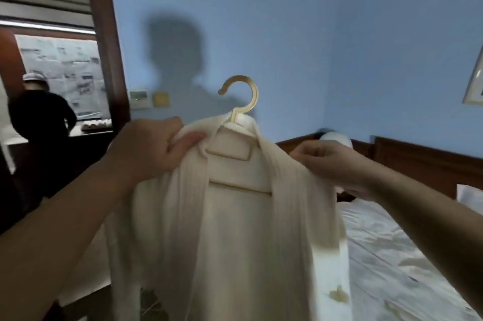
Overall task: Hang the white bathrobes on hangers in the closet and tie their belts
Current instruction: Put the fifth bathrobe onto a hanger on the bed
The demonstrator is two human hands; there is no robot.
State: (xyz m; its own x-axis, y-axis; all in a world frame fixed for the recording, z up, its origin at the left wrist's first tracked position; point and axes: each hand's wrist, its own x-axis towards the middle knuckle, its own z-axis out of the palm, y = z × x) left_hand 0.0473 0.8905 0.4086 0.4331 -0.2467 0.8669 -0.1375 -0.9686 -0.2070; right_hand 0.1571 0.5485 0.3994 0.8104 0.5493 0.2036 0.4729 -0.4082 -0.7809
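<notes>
While held up on its hanger [241, 97], white bathrobe [235, 229], shoulders pinched by left hand [149, 148], right hand [332, 164], neck label seemingly blank.

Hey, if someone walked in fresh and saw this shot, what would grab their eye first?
First, the cream-white ribbed bathrobe filling the centre, draped on a pale plastic hanger whose hook rises above the collar. The left hand grips one shoulder, the right hand pinches the other. Behind, a dark shadow falls on the blue wall, and a white-sheeted bed lies at the lower right.
</notes>
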